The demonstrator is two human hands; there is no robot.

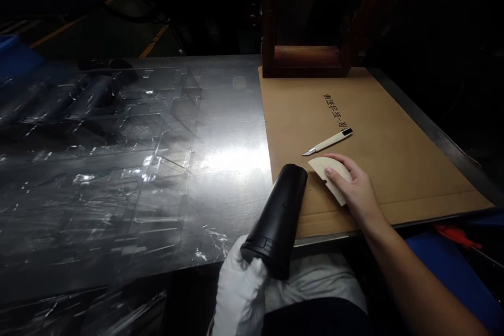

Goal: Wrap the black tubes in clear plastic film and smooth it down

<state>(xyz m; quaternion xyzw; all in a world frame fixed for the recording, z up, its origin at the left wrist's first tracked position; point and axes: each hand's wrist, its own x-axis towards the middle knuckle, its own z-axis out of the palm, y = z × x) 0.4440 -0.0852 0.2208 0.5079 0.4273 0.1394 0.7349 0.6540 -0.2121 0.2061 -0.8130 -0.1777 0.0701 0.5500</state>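
Note:
My left hand [242,283], in a white glove, grips the lower end of a black, tapered plastic cylinder [280,215]. The cylinder slants up and away from me, its far end over the cardboard's left edge. My bare right hand [356,186] holds a pale, half-round flat pad [331,176] with a small notch in its straight side. The thumb lies on the pad's face and the fingers are behind it. Just beyond the pad, a knife [331,142] with a light handle and a short pointed blade rests on the cardboard sheet [405,163].
On the left of the metal table [224,115] lies a clear plastic tray [157,131] with dark parts in its far section. A dark red wooden frame [307,71] stands at the cardboard's back edge. A blue bin [18,58] sits far left; a red-handled tool [457,235] is at lower right.

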